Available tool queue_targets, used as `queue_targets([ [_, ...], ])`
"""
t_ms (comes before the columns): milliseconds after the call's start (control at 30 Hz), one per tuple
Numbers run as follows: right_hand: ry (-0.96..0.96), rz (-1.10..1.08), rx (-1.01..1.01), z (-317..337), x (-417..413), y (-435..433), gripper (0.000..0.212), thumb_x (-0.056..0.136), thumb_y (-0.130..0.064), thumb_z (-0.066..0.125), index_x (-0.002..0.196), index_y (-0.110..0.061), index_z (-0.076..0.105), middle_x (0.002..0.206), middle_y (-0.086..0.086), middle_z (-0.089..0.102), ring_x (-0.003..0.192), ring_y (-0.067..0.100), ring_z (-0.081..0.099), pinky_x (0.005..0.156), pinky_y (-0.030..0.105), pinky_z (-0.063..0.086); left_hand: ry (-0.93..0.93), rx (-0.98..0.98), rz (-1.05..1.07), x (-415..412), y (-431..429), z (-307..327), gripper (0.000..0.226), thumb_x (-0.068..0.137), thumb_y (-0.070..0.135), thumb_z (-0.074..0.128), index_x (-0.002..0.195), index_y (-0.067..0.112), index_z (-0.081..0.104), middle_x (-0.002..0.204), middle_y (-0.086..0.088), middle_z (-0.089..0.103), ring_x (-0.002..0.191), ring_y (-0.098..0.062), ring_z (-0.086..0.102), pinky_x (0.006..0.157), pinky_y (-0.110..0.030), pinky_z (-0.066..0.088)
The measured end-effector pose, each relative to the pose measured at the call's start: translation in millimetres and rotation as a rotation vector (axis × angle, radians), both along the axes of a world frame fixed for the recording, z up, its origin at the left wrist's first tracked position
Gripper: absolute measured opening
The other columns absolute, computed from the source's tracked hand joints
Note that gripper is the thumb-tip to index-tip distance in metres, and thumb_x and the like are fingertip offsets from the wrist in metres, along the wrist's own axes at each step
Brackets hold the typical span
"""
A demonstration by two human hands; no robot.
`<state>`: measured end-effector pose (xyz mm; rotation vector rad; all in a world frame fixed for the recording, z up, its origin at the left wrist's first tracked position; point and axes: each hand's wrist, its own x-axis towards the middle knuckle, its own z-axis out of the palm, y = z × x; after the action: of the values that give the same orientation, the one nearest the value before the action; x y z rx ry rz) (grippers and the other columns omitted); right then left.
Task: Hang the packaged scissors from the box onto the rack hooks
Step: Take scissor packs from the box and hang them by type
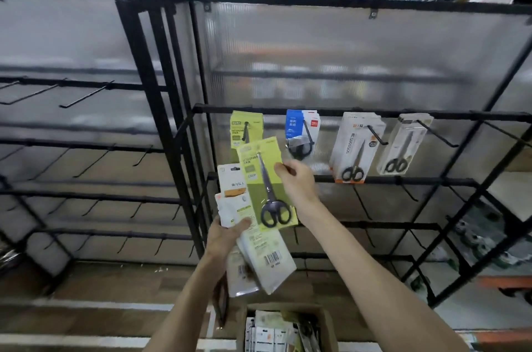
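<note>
Right hand (pixel 293 179) pinches the green pack (pixel 266 182) by its right edge. The pack is in the air, just below the leftmost hook (pixel 246 133), where matching packs already hang. Left hand (pixel 227 236) grips a stack (pixel 259 256) of other packs above the box (pixel 328 323).

My plan: raise the pack, square its top to the hook tip, then slide it straight back. I can't make out the hang hole, so I'll go slowly.

The pack's long axis is near upright, its top leaning left. The scissor tips point up and the handles down.
</note>
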<state>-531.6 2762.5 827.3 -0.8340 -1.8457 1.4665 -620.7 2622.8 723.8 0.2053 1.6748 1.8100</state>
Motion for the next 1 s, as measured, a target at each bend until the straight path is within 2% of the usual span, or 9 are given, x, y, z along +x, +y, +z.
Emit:
queue_targets([
  [133,-0.017,-0.029,0.002,9,-36,-5,0.019,0.1,-0.02,0.056,0.095,-0.007,0.069,0.086,0.003,0.064,0.077,0.012,0.054,0.066,0.023,0.041,-0.022,-0.025,0.048,-12,-29,0,0.024,0.085,0.004,0.079,0.106,0.012,0.069,0.096,-0.008,0.079,0.082,-0.024,0.078,0.069,-0.039,0.063],
  [267,-0.061,-0.077,0.026,3,-53,1,0.019,0.101,-0.016,0.055,0.086,-0.008,0.064,0.07,-0.001,0.054,0.065,0.01,0.045,0.055,0.02,0.034,-0.027,-0.021,0.048,-19,-48,2,0.025,0.087,0.004,0.076,0.111,0.008,0.068,0.101,-0.01,0.079,0.09,-0.03,0.077,0.083,-0.051,0.062],
  [367,-0.065,-0.096,-0.039,-5,-63,6,0.013,0.102,-0.016,0.054,0.1,-0.009,0.065,0.083,0.0,0.058,0.073,0.01,0.05,0.062,0.02,0.038,-0.035,-0.022,0.049,-23,-53,2,0.032,0.087,0.005,0.077,0.116,0.006,0.065,0.105,-0.011,0.078,0.093,-0.031,0.077,0.086,-0.055,0.06],
  [467,-0.094,-0.117,-0.076,-10,-78,15,0.02,0.102,-0.018,0.053,0.112,-0.007,0.066,0.09,0.001,0.06,0.081,0.013,0.053,0.068,0.025,0.04,-0.047,-0.041,0.066,-27,-50,1,0.034,0.085,0.006,0.079,0.116,0.009,0.064,0.102,-0.008,0.079,0.089,-0.027,0.078,0.08,-0.049,0.063],
  [600,-0.164,-0.157,-0.022,-15,-99,30,0.019,0.102,-0.025,0.052,0.103,-0.013,0.067,0.095,0.004,0.066,0.084,0.017,0.06,0.069,0.028,0.045,-0.063,-0.068,0.106,-30,-43,-3,0.034,0.083,0.006,0.08,0.113,0.009,0.066,0.102,-0.007,0.079,0.086,-0.023,0.078,0.073,-0.041,0.064],
  [700,-0.212,-0.189,0.008,-19,-113,42,0.021,0.1,-0.03,0.05,0.094,-0.016,0.065,0.087,0.002,0.064,0.073,0.015,0.056,0.061,0.028,0.042,-0.063,-0.077,0.127,-31,-42,-3,0.028,0.085,0.006,0.079,0.109,0.011,0.066,0.099,-0.006,0.079,0.084,-0.022,0.078,0.061,-0.032,0.061],
  [800,-0.211,-0.215,-0.009,-24,-125,54,0.018,0.099,-0.033,0.05,0.092,-0.022,0.062,0.085,-0.001,0.065,0.074,0.016,0.057,0.066,0.031,0.046,-0.073,-0.091,0.132,-31,-42,-6,0.026,0.085,0.004,0.078,0.108,0.011,0.067,0.1,-0.007,0.079,0.084,-0.022,0.078,0.061,-0.033,0.062],
  [900,-0.23,-0.234,-0.006,-25,-134,62,0.021,0.095,-0.036,0.05,0.088,-0.023,0.063,0.08,-0.001,0.065,0.07,0.018,0.058,0.067,0.034,0.049,-0.073,-0.124,0.137,-28,-45,-10,0.021,0.086,0.005,0.078,0.102,0.012,0.067,0.093,-0.003,0.078,0.071,-0.014,0.077,0.05,-0.025,0.057],
  [1000,-0.293,-0.24,0.048,-26,-137,67,0.027,0.094,-0.037,0.049,0.09,-0.018,0.067,0.082,0.002,0.068,0.075,0.023,0.063,0.071,0.036,0.053,-0.062,-0.163,0.15,-21,-49,-13,0.019,0.086,0.006,0.078,0.099,0.012,0.067,0.09,-0.001,0.076,0.069,-0.01,0.073,0.046,-0.02,0.053],
])
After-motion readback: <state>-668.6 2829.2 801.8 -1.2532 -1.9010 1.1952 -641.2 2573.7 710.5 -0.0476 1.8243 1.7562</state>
